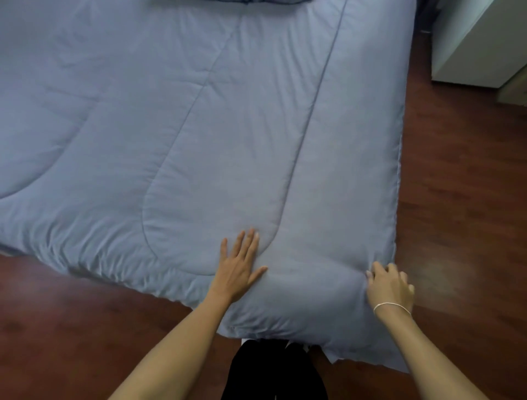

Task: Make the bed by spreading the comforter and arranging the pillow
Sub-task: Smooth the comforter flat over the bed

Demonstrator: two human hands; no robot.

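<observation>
A pale blue quilted comforter [199, 128] lies spread flat over the whole bed, its near corner hanging toward me. My left hand [239, 265] rests palm down on it near the foot edge, fingers apart. At the right foot corner, my right hand [389, 287], with a thin bracelet on the wrist, curls its fingers into the fabric and pinches it. A dark blue strip of a pillow [251, 2] shows at the top edge of the view; most of it is cut off.
Dark red-brown wooden floor [456, 185] runs along the foot and right side of the bed. White furniture [473, 42] stands at the upper right, close to the bed's corner. My dark-clothed legs [273, 371] are at the bed's foot.
</observation>
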